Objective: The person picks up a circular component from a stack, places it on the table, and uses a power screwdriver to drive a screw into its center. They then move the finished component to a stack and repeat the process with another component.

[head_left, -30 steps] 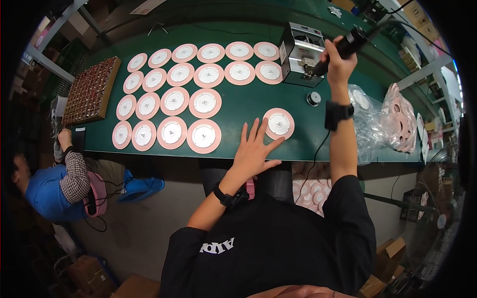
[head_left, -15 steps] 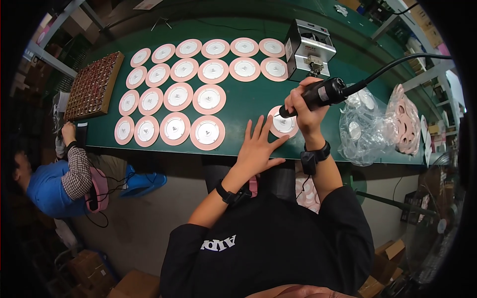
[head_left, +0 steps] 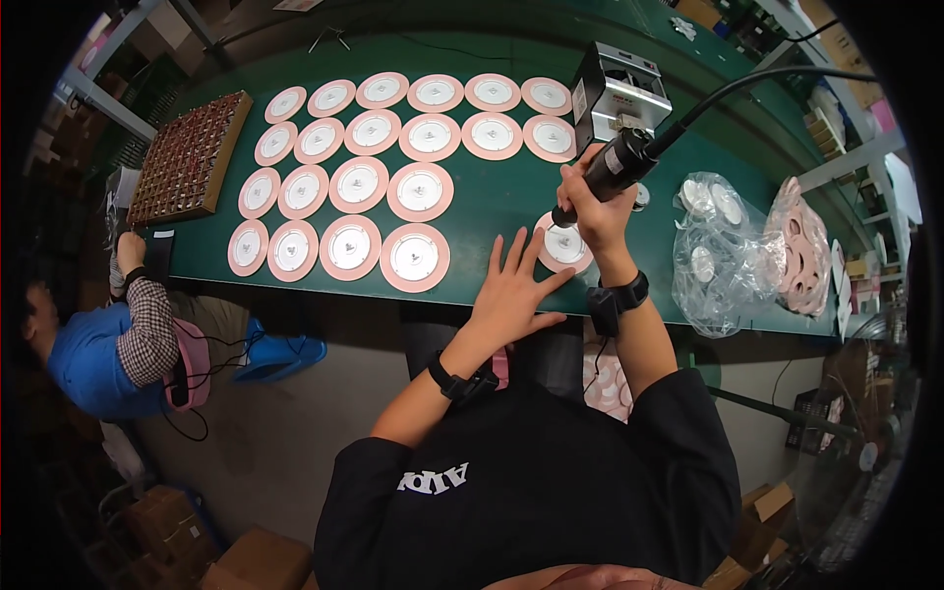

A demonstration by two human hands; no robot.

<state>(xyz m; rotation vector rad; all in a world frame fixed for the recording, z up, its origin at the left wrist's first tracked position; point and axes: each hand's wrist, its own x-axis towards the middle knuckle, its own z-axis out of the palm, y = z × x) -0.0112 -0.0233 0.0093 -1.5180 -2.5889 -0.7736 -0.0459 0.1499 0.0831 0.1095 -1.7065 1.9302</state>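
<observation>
Just right of the frame's centre, the right hand (head_left: 590,202) is gripping a corded electric screwdriver (head_left: 615,167), tip down on a pink-rimmed disc (head_left: 563,243). The left hand (head_left: 513,290), fingers spread flat and holding nothing, is steadying that disc on the green tabletop (head_left: 492,197). Fastening seems underway; next calls for keeping the bit upright.

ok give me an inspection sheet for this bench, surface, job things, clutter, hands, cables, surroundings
surface: green table, long, mostly covered on its left half.
job's things: one pink-rimmed disc under the tool tip; rows of finished-looking discs laid out in a grid.
clutter: brown compartment tray at far left; clear plastic bag holding discs; pink ring stack at right.
hands: left hand flat, fingers spread, steadying the disc; right hand gripping a black powered driver, tip down on the disc.
cables: black cord runs from the driver up to the right.
surroundings: grey box unit behind; a co-worker seated at left; cardboard boxes on the floor.
</observation>
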